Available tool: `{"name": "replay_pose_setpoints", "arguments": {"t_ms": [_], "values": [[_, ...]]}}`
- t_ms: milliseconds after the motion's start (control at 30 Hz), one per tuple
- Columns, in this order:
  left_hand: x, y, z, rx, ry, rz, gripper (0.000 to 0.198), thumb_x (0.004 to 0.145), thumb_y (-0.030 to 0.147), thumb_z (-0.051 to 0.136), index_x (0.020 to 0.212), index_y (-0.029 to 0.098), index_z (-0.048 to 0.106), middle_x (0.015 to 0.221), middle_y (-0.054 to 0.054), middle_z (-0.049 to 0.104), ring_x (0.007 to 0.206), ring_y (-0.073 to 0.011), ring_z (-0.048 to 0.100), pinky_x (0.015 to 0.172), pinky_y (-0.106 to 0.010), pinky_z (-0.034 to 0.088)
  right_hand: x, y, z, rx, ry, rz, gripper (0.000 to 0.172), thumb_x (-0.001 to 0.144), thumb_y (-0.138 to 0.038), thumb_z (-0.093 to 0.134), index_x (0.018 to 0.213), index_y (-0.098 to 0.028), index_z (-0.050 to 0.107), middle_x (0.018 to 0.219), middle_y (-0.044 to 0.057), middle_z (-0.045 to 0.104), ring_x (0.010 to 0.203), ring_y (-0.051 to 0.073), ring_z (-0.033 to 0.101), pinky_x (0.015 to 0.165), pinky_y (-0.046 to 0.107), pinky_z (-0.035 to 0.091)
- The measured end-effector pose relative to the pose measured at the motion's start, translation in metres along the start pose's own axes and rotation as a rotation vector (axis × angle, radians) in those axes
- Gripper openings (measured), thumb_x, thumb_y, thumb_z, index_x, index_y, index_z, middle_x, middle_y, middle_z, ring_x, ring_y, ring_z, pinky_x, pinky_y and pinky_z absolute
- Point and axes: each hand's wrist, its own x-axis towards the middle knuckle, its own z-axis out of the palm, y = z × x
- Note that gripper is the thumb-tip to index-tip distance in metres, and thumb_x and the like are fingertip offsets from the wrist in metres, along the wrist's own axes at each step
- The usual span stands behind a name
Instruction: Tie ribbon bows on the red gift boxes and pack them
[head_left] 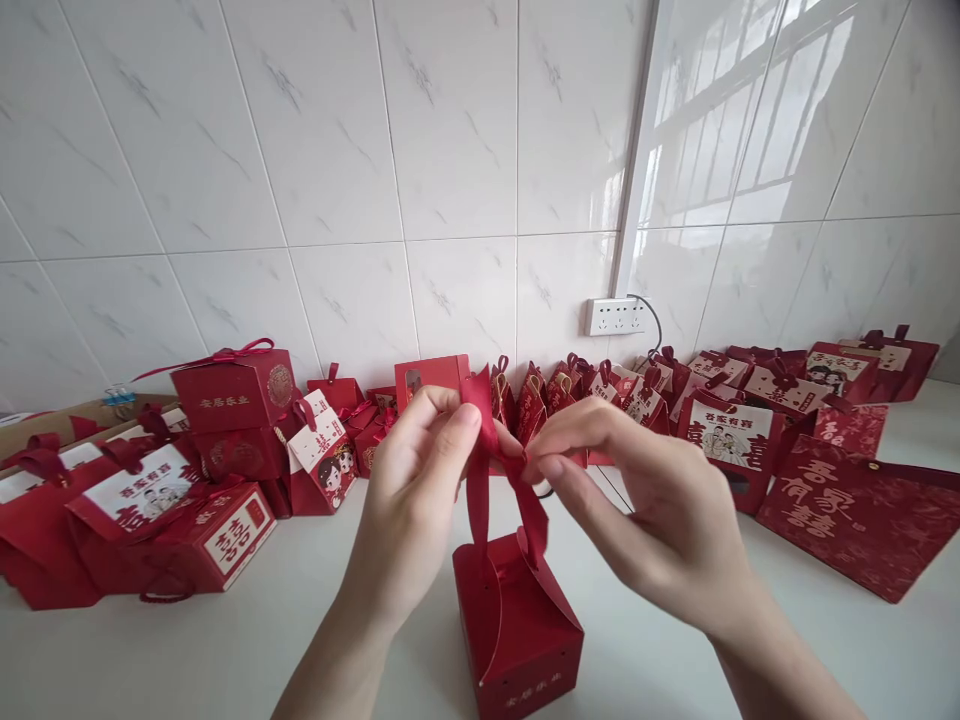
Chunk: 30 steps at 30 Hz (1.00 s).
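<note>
A red gift box (517, 630) with gold lettering stands on the white table in front of me. From its folded top rises a red ribbon (477, 510), whose two strands lead up to my hands. My left hand (416, 490) pinches the ribbon between thumb and fingers, with one end sticking up above the thumb. At the ribbon's right strand, my right hand (637, 510) has thumb and forefinger close together on it, over the box. The fingertips partly hide the spot where the strands cross, so I cannot tell whether a knot is there.
Several red boxes and bags crowd the left, including a stacked box (232, 395) with a bow. More bags line the wall, and a large red bag (855, 520) stands at right. A power strip (616, 317) is on the tiled wall (465, 130). The white table (315, 590) lies beneath.
</note>
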Motion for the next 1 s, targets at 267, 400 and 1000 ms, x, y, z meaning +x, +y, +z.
{"name": "replay_pose_setpoints", "arguments": {"t_ms": [267, 400, 1000], "values": [[-0.009, 0.004, 0.008, 0.052, -0.063, 0.06, 0.019, 0.089, 0.035, 0.055, 0.079, 0.019, 0.056, 0.081, -0.003, 0.068, 0.077, -0.0163, 0.063, 0.069, -0.026, 0.052, 0.003, 0.008, 0.001, 0.242, -0.224, 0.319, 0.02, 0.083, -0.024, 0.067, 0.1, -0.025, 0.057, 0.094, 0.0, 0.066, 0.089, 0.015, 0.063, 0.079, 0.027, 0.052], [-0.011, 0.007, 0.009, 0.152, -0.011, 0.109, 0.02, 0.088, 0.035, 0.058, 0.076, 0.02, 0.057, 0.079, -0.002, 0.066, 0.068, -0.0136, 0.06, 0.063, -0.025, 0.05, 0.002, 0.009, 0.003, 0.082, -0.219, 0.365, 0.01, 0.085, -0.015, 0.058, 0.089, -0.025, 0.058, 0.074, -0.004, 0.062, 0.068, 0.011, 0.058, 0.061, 0.022, 0.046], [0.001, -0.001, 0.0, 0.091, 0.021, 0.119, 0.021, 0.085, 0.04, 0.063, 0.08, 0.02, 0.059, 0.08, -0.002, 0.066, 0.072, -0.0157, 0.063, 0.067, -0.027, 0.051, 0.007, 0.004, -0.005, 0.59, -0.203, 0.528, 0.024, 0.08, -0.034, 0.072, 0.093, -0.018, 0.062, 0.071, 0.0, 0.062, 0.056, 0.009, 0.056, 0.05, 0.02, 0.052]]}}
